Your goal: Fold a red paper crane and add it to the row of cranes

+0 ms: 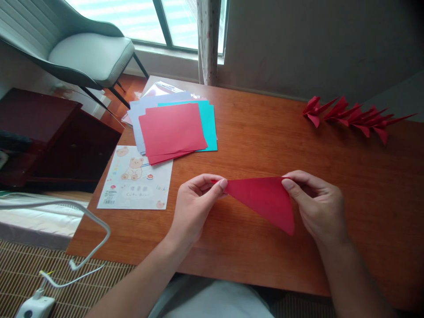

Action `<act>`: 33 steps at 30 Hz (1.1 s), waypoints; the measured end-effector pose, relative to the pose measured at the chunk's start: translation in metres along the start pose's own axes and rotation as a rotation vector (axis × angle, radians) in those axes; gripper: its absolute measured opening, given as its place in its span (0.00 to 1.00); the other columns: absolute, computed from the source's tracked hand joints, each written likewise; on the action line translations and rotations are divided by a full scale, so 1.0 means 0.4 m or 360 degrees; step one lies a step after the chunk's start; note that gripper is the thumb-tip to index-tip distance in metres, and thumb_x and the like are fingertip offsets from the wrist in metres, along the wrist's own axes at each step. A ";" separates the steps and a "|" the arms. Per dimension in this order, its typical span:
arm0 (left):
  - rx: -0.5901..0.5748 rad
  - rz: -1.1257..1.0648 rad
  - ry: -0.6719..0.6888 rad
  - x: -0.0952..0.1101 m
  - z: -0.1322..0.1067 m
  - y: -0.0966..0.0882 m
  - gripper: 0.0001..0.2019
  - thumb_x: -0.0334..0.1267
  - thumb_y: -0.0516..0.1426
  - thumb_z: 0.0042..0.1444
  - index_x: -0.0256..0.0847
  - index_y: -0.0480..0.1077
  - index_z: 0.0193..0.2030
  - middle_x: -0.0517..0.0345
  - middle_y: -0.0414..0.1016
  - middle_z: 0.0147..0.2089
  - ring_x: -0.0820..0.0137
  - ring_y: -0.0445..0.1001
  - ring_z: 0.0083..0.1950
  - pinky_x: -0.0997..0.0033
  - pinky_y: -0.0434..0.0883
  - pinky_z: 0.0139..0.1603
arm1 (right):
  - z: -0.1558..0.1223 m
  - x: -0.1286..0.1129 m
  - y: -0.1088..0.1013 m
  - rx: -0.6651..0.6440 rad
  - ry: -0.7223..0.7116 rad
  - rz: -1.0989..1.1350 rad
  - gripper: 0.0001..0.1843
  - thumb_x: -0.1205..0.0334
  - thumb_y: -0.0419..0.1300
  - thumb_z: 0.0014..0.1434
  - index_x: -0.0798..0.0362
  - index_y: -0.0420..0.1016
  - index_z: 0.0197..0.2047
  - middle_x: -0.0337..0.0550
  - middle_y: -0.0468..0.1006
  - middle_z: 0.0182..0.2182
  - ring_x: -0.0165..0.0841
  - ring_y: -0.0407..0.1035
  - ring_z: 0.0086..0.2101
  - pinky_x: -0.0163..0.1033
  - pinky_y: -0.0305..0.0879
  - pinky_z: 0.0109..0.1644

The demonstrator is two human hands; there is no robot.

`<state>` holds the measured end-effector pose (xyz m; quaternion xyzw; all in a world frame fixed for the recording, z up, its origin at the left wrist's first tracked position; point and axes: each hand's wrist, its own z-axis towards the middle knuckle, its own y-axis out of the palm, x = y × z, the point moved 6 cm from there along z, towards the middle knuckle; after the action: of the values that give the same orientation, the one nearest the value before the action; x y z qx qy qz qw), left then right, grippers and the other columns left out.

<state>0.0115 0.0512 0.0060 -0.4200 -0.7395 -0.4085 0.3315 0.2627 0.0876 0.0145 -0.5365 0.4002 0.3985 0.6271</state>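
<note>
A red paper folded into a triangle hangs just above the wooden table, point down. My left hand pinches its left corner between thumb and fingers. The top right corner is pinched by my right hand. Both hands are closed on the paper.
A stack of red, teal and pale blue sheets lies at the table's back left, with a printed bear card in front of it. Several folded red paper cranes line the back right. A grey chair stands by the window; a white cable hangs at left.
</note>
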 end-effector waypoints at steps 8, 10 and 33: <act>-0.0020 -0.0180 -0.0040 -0.006 0.001 0.006 0.08 0.38 0.70 0.51 0.41 0.78 0.36 0.61 0.79 0.34 0.75 0.77 0.36 0.76 0.76 0.41 | -0.012 -0.068 0.007 0.0032 -0.0141 -0.0089 0.02 0.59 0.68 0.60 0.45 0.82 0.34 0.38 0.81 0.31 0.34 0.74 0.32 0.37 0.68 0.32; -0.0117 -0.0235 -0.0111 -0.013 -0.002 0.021 0.09 0.39 0.69 0.53 0.42 0.78 0.39 0.59 0.79 0.36 0.72 0.78 0.38 0.73 0.76 0.43 | -0.016 -0.079 0.012 0.0063 -0.0153 -0.0037 0.03 0.59 0.67 0.60 0.45 0.81 0.33 0.38 0.80 0.30 0.34 0.73 0.31 0.37 0.68 0.32; 0.0034 -0.0014 -0.0129 -0.009 -0.009 0.021 0.12 0.39 0.73 0.46 0.37 0.78 0.32 0.57 0.78 0.29 0.72 0.75 0.32 0.76 0.71 0.35 | -0.021 -0.025 0.060 -0.0156 0.0219 0.0301 0.06 0.55 0.70 0.57 0.48 0.83 0.35 0.40 0.83 0.31 0.34 0.76 0.32 0.37 0.75 0.35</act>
<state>0.0209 0.0494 0.0074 -0.4295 -0.7585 -0.3846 0.3039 0.2363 0.0812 0.0145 -0.5524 0.4710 0.4372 0.5310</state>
